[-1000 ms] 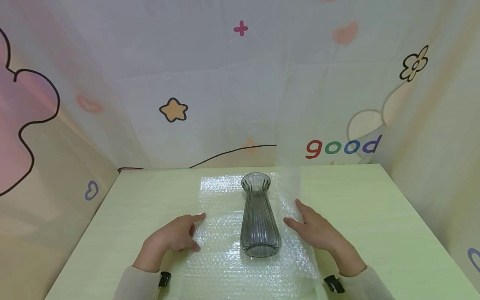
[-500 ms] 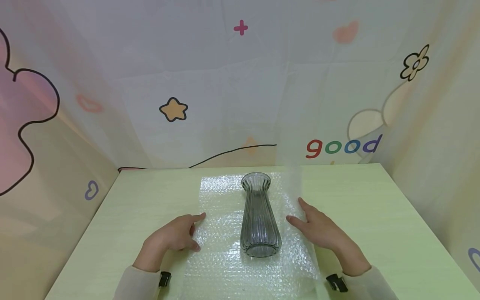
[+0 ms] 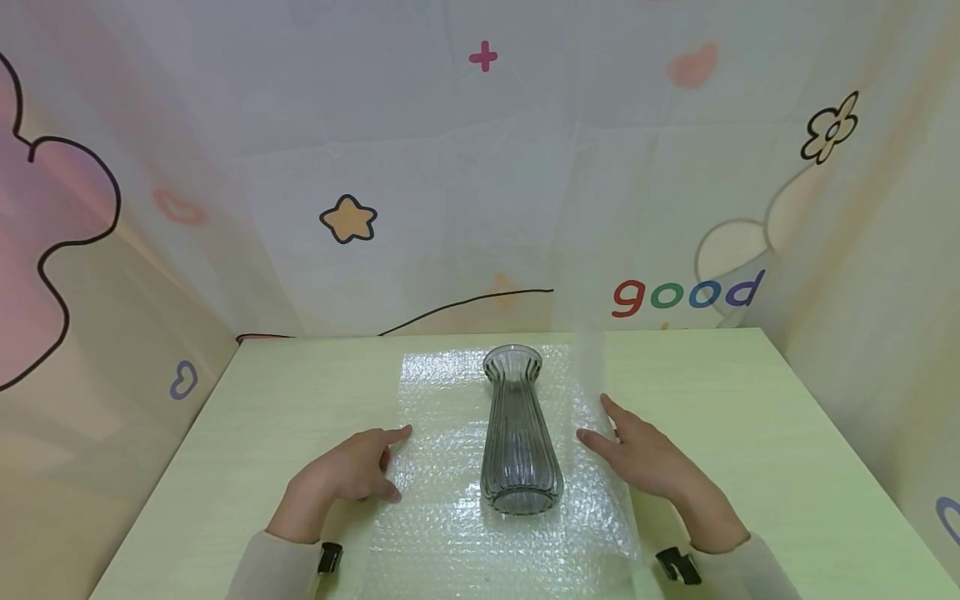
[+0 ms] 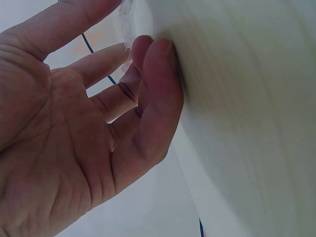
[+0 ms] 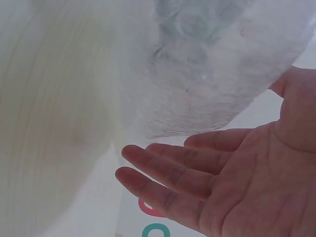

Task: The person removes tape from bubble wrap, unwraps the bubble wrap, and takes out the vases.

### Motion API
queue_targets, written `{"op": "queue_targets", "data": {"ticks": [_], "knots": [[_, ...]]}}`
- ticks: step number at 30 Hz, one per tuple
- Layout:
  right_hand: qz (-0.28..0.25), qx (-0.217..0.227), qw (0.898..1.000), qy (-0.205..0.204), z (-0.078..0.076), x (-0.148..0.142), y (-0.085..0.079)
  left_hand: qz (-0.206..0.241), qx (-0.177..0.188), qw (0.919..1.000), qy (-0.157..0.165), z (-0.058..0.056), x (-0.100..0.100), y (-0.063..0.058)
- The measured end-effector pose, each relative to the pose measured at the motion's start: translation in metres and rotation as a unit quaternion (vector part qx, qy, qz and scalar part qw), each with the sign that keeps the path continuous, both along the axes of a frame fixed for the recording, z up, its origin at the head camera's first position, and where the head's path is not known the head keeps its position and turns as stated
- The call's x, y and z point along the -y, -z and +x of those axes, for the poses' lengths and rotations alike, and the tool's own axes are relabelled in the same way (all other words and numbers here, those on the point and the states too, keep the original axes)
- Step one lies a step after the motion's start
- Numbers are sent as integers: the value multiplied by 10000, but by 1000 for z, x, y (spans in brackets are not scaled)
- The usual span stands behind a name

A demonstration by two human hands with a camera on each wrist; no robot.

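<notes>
A ribbed grey glass vase (image 3: 520, 442) lies on its side on a sheet of bubble wrap (image 3: 442, 467), its flared mouth toward the back. My left hand (image 3: 352, 467) rests at the sheet's left edge, index finger and thumb touching it; in the left wrist view its little finger (image 4: 160, 74) bends against the tabletop. My right hand (image 3: 641, 454) is at the right edge, where the wrap rises in a fold (image 5: 197, 74). Its fingers (image 5: 173, 180) are straight and spread on the outer side of that fold, while the thumb reaches over the wrap. Neither hand touches the vase.
The pale green tabletop (image 3: 757, 450) extends to both sides of the sheet. A printed cloth backdrop (image 3: 450, 167) with a star and the word "good" stands behind and along the sides. Black straps (image 3: 330, 558) sit on both wrists.
My right hand has shifted slightly to the right, and the raised right edge of the bubble wrap leans outward with it. The left hand and the vase have stayed put.
</notes>
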State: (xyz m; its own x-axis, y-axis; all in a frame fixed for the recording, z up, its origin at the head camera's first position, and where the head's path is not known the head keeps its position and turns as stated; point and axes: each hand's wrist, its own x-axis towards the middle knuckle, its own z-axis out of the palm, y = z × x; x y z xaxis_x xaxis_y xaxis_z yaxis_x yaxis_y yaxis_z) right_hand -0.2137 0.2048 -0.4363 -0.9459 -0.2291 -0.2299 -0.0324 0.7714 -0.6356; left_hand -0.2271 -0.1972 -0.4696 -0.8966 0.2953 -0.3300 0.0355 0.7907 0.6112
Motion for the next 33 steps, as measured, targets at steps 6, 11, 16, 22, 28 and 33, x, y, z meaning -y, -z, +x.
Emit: {"op": "queue_targets", "data": {"ticks": [6, 11, 16, 22, 28, 33], "knots": [[43, 56, 9999, 75, 0, -1, -3, 2, -14, 10000, 32, -1, 1, 2], [7, 52, 10000, 80, 2, -2, -3, 37, 17, 10000, 13, -1, 1, 2], [-69, 53, 9999, 89, 3, -4, -3, 52, 18, 10000, -2, 0, 1, 0], [-50, 36, 9999, 90, 4, -7, -2, 40, -8, 10000, 24, 0, 1, 1], [-31, 47, 9999, 89, 5, -9, -4, 66, 30, 10000, 36, -1, 2, 1], [-69, 24, 10000, 56, 6, -11, -5, 59, 61, 10000, 42, -1, 1, 0]]}}
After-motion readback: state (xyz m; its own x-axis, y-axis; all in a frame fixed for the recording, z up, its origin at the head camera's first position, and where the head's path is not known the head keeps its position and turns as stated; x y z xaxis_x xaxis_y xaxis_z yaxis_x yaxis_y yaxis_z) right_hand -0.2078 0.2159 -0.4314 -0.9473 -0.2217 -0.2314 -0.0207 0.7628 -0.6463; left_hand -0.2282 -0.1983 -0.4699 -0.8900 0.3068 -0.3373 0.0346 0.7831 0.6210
